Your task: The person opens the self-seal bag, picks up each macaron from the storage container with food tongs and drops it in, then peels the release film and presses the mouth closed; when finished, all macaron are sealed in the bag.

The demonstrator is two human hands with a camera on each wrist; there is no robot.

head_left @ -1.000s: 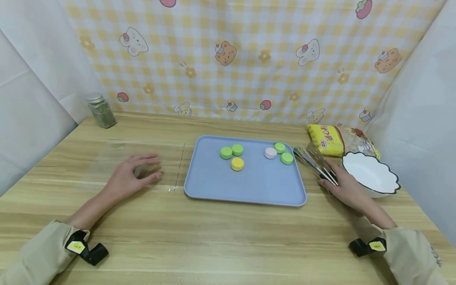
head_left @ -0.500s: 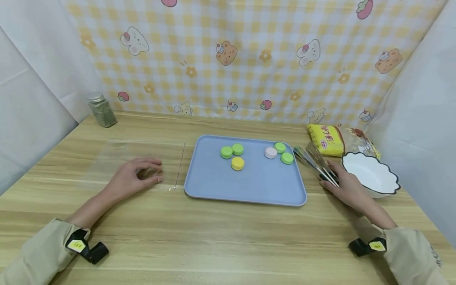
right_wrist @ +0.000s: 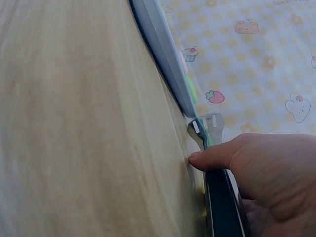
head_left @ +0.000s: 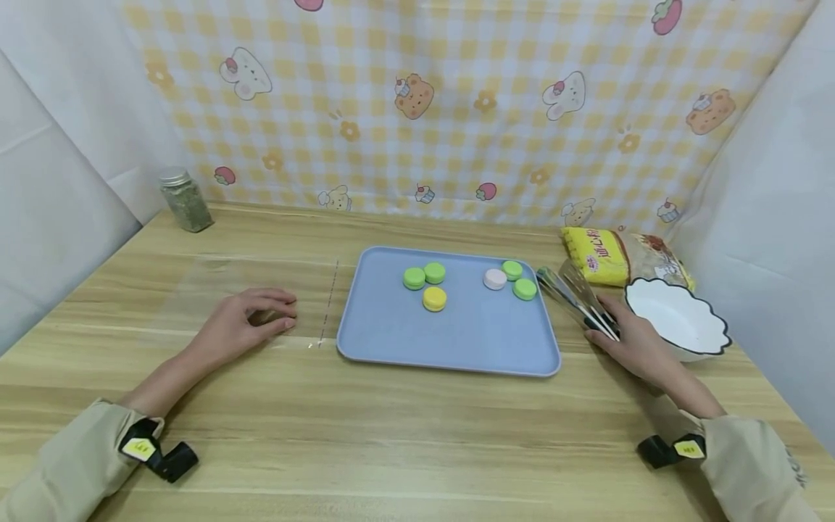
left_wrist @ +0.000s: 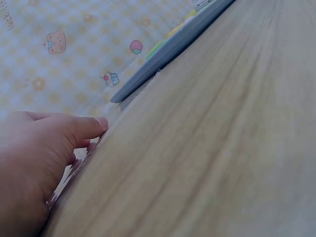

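Note:
In the head view my left hand (head_left: 241, 326) rests over a clear plastic sheet or bag (head_left: 196, 290) on the table, fingers loosely bent and apart from the thumb. The left wrist view shows the thumb (left_wrist: 91, 127) low, right by the plastic's edge. At the right, my right hand (head_left: 633, 341) grips metal tongs (head_left: 577, 297) with black handles, which lie with their tips by the tray's right edge. Seen from the right wrist, the thumb (right_wrist: 217, 157) lies across the tongs near the handle (right_wrist: 222, 197). Most of that hand's fingers are hidden.
A blue-grey tray (head_left: 450, 348) in the middle bears green, yellow and pale pink macarons (head_left: 434, 299). Beside the right hand stands a white scalloped bowl (head_left: 678, 319), with a yellow food packet (head_left: 600, 255) behind. A jar of dried herbs (head_left: 187, 201) stands at the back left.
My left hand's fingers have come down a little, from raised and spread to resting lower over the plastic. The right hand stays on the tongs, and the tray has not moved.

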